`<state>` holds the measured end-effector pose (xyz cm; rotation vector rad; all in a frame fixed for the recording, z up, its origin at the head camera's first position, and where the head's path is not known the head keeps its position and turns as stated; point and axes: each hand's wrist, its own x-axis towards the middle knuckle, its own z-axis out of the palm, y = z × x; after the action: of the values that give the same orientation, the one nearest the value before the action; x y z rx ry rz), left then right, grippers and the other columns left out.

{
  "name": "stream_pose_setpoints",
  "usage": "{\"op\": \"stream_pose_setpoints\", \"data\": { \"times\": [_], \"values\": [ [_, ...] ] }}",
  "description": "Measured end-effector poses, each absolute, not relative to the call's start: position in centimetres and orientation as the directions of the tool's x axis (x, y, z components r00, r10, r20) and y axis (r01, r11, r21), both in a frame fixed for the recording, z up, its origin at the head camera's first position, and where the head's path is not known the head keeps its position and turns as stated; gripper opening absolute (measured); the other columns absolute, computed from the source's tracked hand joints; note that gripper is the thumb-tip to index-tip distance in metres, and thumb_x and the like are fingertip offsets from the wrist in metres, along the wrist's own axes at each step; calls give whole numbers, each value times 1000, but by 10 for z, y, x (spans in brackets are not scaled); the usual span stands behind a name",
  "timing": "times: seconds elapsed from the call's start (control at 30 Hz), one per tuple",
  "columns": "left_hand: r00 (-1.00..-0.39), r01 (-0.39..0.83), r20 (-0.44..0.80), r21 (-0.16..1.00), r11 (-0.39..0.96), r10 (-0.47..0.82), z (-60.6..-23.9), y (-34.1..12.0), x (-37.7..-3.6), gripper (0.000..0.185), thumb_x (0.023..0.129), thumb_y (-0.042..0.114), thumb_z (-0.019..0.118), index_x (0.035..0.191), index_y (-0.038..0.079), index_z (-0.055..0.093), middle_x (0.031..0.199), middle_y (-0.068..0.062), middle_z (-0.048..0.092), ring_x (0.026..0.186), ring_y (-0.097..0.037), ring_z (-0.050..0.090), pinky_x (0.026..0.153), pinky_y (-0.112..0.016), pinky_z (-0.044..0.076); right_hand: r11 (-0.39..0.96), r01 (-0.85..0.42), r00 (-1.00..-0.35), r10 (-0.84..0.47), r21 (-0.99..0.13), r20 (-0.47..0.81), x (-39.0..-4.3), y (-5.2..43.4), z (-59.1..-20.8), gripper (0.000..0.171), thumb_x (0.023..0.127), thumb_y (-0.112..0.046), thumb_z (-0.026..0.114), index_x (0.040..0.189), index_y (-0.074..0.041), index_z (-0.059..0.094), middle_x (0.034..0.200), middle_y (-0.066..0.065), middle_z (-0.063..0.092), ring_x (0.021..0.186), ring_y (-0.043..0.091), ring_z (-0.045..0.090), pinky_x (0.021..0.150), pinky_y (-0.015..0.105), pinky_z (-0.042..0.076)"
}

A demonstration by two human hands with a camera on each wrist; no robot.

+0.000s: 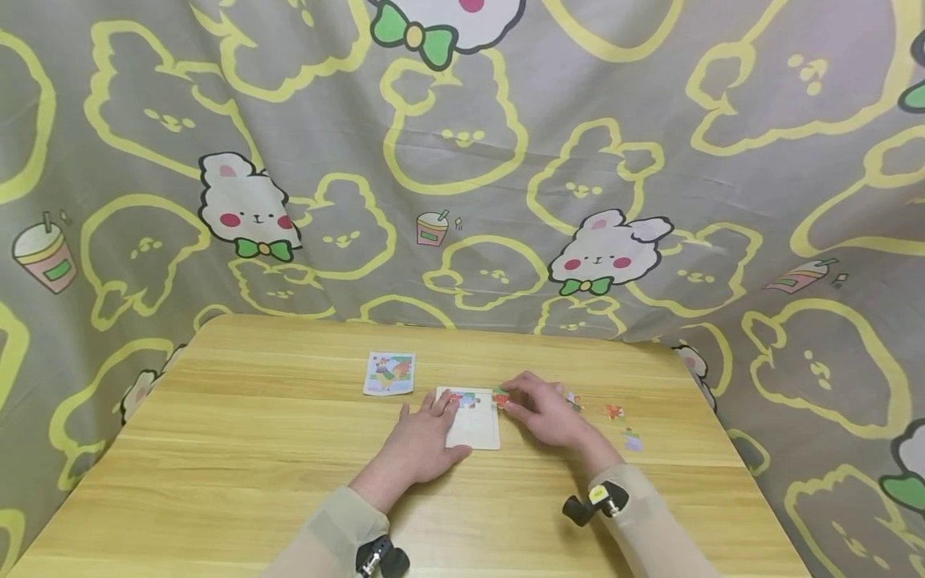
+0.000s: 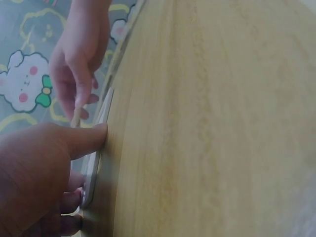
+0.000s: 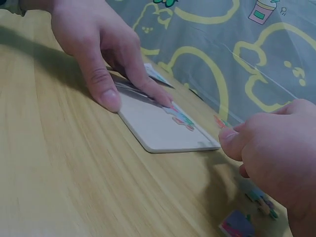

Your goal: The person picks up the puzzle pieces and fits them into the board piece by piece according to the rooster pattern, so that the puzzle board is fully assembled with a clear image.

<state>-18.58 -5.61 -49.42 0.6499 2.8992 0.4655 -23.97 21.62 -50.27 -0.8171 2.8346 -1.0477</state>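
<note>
Puzzle board, white with few coloured pieces set, lies under flat left hand; right hand pinches a piece.

No legible text, brand, number or sign appears in any view. The picture card, the puzzle board and the backdrop cloth carry illustrations only.

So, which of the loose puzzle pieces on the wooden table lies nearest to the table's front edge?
The purple puzzle piece; the orange piece and the pale piece lie farther back, right of the right hand.
</note>
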Motion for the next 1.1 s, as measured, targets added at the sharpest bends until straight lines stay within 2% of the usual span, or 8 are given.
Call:
{"op": "stream_pose_setpoints", "data": {
  "times": [0.13,0.3,0.5,0.7,0.97,1.1],
  "values": [
    [-898,393,-65,325,860,435,-494,-56,-186,83,101,58,63,162,4,42,169,-14,35,155,-41,30,116,-72,29,654,-469,-864,-479,-593,155,-240,210,-504,34,102,-22,73,135,-16,71,112,-14,64,99,11,59,91,43,30],
    [-899,389,-66,332,860,432,-494,-56,-186,84,101,57,63,162,4,42,169,-14,34,155,-41,30,116,-72,29,658,-466,-863,-484,-591,141,-242,204,-506,35,102,-20,73,136,-14,70,120,-10,66,107,12,61,98,46,30],
    [-901,384,-72,325,864,428,-495,-56,-187,84,101,58,63,162,5,41,170,-12,34,155,-40,29,116,-71,29,644,-474,-855,-500,-600,138,-243,198,-506,36,101,-15,73,137,-8,70,116,-6,65,99,13,59,96,46,28],
    [-901,385,-75,321,866,428,-494,-56,-186,84,101,58,63,163,5,41,170,-12,34,155,-40,30,116,-71,29,651,-477,-854,-501,-591,138,-245,193,-506,36,102,-15,72,137,-6,70,118,-4,65,99,13,58,95,46,26],
    [-899,392,-75,301,869,431,-494,-56,-185,84,102,59,61,162,4,42,170,-12,33,156,-39,30,116,-70,30,676,-594,-793,-582,-435,179,-246,185,-502,35,103,-18,71,134,-1,71,118,2,63,94,14,56,88,45,23],
    [-900,391,-81,285,875,428,-492,-56,-185,84,102,59,61,163,5,41,170,-12,33,156,-38,30,116,-70,30,689,-615,-782,-595,-383,185,-246,183,-503,33,104,-18,70,133,-3,72,118,2,63,100,16,59,89,46,24]
  ]
}}
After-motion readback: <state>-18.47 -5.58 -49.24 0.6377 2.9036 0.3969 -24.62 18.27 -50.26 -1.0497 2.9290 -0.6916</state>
